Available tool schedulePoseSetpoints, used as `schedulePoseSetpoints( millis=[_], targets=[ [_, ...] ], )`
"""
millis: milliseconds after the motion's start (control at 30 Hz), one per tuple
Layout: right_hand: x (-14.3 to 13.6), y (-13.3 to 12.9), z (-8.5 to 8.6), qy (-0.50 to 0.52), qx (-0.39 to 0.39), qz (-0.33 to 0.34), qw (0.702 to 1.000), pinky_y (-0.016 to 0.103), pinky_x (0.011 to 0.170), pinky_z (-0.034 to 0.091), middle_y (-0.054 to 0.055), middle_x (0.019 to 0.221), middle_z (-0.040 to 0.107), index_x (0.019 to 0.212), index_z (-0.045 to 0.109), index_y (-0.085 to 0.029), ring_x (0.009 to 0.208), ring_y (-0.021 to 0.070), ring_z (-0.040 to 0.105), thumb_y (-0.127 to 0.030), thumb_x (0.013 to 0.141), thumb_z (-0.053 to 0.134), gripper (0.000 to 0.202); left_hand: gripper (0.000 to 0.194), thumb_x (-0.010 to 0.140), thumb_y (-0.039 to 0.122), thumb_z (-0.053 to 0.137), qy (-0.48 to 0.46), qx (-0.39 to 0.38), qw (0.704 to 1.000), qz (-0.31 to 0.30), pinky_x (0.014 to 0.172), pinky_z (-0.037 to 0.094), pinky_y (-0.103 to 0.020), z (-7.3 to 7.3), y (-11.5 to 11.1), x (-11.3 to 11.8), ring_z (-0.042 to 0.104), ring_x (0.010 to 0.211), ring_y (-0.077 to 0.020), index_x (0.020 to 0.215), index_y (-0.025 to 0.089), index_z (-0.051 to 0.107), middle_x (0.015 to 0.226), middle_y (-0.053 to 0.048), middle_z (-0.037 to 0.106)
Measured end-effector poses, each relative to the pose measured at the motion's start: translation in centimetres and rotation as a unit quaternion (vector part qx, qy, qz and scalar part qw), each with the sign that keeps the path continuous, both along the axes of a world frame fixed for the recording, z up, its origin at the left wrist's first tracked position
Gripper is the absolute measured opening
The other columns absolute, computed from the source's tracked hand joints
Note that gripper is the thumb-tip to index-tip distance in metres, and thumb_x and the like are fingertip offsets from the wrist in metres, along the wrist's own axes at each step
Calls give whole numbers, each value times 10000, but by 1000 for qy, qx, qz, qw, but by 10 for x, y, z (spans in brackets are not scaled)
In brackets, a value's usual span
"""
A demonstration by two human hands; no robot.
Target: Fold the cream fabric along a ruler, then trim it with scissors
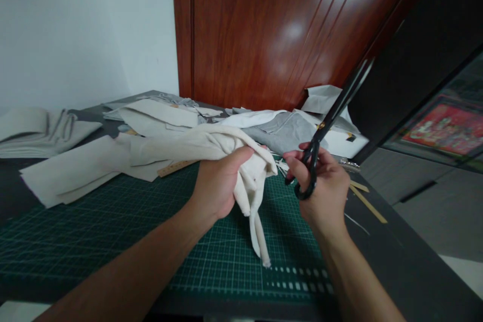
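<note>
Bunched cream fabric (211, 143) is gripped in my left hand (221, 181), thumb on top. One end of the cloth trails left across the table; narrow strips of it dangle from my fist over the green cutting mat (181, 256). My right hand (324, 186) has its fingers through the handles of black scissors (320, 133). Their blades point up and away to the right, clear of the cloth. Small white scraps (283, 166) lie between the two hands on the far part of the mat.
Folded pale cloth (30, 133) sits at the left end of the table. Grey fabric (283, 128) and a white box (343, 141) stand behind my hands. Flat yellowish strips (368, 204) lie at the right. A brown ruler-like strip (175, 167) is partly under the cloth. A wooden door (256, 35) rises behind.
</note>
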State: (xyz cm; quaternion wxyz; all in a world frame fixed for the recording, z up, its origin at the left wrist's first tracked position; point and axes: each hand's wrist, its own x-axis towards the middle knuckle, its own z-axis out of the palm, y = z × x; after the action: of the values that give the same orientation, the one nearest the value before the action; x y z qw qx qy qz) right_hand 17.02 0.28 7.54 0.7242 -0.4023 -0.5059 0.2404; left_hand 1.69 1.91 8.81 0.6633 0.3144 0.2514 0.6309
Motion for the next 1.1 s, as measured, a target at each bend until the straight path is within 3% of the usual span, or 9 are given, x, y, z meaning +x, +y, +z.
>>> schedulePoseSetpoints(
  millis=[133,267,333,400,567,633,733,933,1100],
  targets=[
    [6,0,11,-11,-1,3,1000,254,525,508,7,837,818,1004,697,-199,543,120,617,-273,725,958,389,415,597,233,926,-7,4,1000,9,811,619,-380,1,0,-1,781,956,-314,964,90,794,1006,-143,824],
    [-5,-7,-5,-16,-61,40,997,313,647,606,44,979,858,1029,670,-226,667,173,720,-259,614,1016,542,378,625,216,899,-10,2,1000,27,826,619,-363,2,2,-3,778,979,-298,969,94,801,1008,-134,827],
    [-12,-7,-14,-8,-69,48,996,325,706,619,33,963,845,1042,667,-232,772,202,759,-240,616,997,539,357,643,210,884,-13,-1,1000,15,830,627,-374,3,2,-3,776,1003,-309,969,92,801,1011,-135,825],
    [-16,-5,-15,-15,-58,38,997,309,689,598,2,893,810,1044,671,-231,754,189,744,-232,663,944,468,324,639,195,884,-23,9,1000,9,872,632,-401,4,3,-3,770,1051,-327,935,101,793,1009,-128,824],
    [-3,6,19,-38,-10,-8,999,266,460,435,-56,680,679,965,689,-231,493,127,571,-284,740,839,275,484,577,120,908,-36,53,997,47,1002,596,-417,3,1,-1,744,1153,-306,1036,187,772,1003,-42,821],
    [6,11,36,-59,-23,16,998,270,431,414,-65,601,627,929,708,-230,464,137,568,-300,753,822,221,574,583,86,902,-35,61,996,52,1002,592,-406,1,0,-1,753,1123,-281,1121,225,755,984,-14,817],
    [14,18,52,-93,-54,61,992,262,413,388,-64,571,622,929,728,-209,436,128,556,-278,733,827,230,572,608,48,867,-25,50,998,12,911,614,-396,0,-1,-2,770,1002,-261,1138,225,745,937,-19,811],
    [12,29,58,-147,-107,86,980,238,380,306,-57,512,616,878,747,-182,401,112,506,-268,689,828,223,308,607,40,839,-1,29,997,-66,722,581,-302,-4,2,-5,724,780,-190,876,165,756,842,-21,767],
    [12,34,56,-172,-138,71,973,226,349,289,-61,492,605,868,745,-158,379,103,472,-297,621,903,324,283,615,68,897,9,6,992,-128,815,604,-344,-6,1,-5,750,842,-220,865,140,785,953,-69,803]
  ],
)
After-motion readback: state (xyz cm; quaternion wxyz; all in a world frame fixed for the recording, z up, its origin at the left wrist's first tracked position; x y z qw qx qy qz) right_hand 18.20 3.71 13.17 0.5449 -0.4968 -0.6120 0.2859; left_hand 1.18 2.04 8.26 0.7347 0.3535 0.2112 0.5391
